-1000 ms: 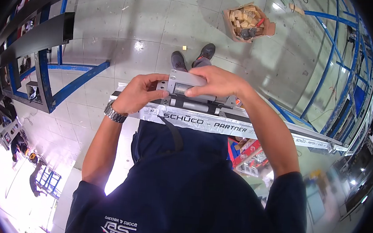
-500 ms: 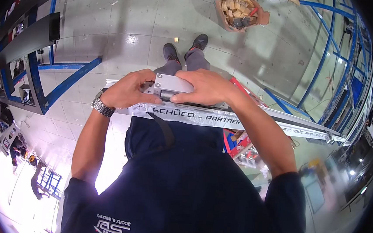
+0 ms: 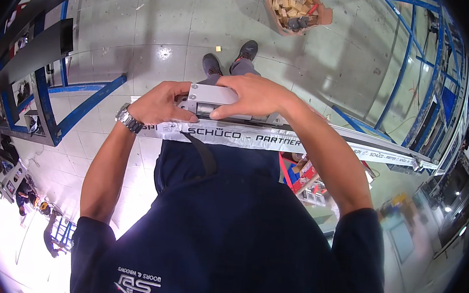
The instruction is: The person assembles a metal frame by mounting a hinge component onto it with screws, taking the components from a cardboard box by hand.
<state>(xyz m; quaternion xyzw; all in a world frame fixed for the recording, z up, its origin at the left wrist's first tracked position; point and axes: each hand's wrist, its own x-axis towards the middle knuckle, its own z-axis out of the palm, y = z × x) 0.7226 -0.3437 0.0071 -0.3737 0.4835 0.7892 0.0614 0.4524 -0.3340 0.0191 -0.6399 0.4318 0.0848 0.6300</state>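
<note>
A long metal profile (image 3: 276, 140) wrapped in printed protective film lies across my front at waist height. On top of it sits a silver rectangular metal block (image 3: 212, 93) with two screws at its left end. My right hand (image 3: 257, 97) is closed over the block's right part, thumb on the near side and fingers over the far side. Against the block's left end, my left hand (image 3: 162, 103), below a metal wristwatch (image 3: 130, 119), has its thumb and fingers curled round the bracket-like end of the fitting. The fingertips of both hands are partly hidden.
A cardboard box (image 3: 298, 11) of wooden pieces stands on the floor ahead. Blue metal frames (image 3: 400, 66) are at the right, with a blue and dark frame (image 3: 92, 102) at the left. Under the profile is a red tray (image 3: 296, 176). Another person (image 3: 23, 196) appears far lower left.
The profile, the block and both hands appear slightly higher in view. My right hand has tilted a little over the block; both hands keep their hold.
</note>
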